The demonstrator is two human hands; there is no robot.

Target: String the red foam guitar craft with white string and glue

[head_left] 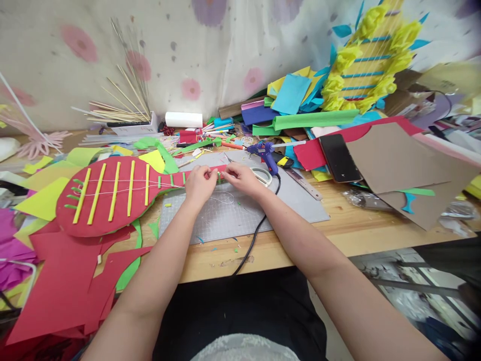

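Over at the left edge, purple paper (15,240) runs out of frame, with red sheets (60,281) spilling into the lower left, and just above them, left of centre, here's the main piece: a red long-necked shape (102,205) lying flat, its neck running to the middle of the frame. Plenty looks done: 5 yellow strips (113,200) are across the body, short green pieces (70,206) sit at its left end, green bars (172,179) mark the neck, and 2 white strings (169,185) stretch along it. What seems left is the string work at the neck, as a loose loop lies on the grey mat (293,213). Mid-frame, the left hand (199,184) is at the neck, fingertips drawn in narrow, and right beside it the right hand (244,180) has thumb and fingers bent close too; whether either grips string, I can't tell. Those hands cover much of the neck, and its far end is hard to make out! Just right of them come the white scissor handles (269,179), partly behind the right hand, and the purple glue gun (266,155), then a dark phone (340,158) overlapped by brown card (398,155).
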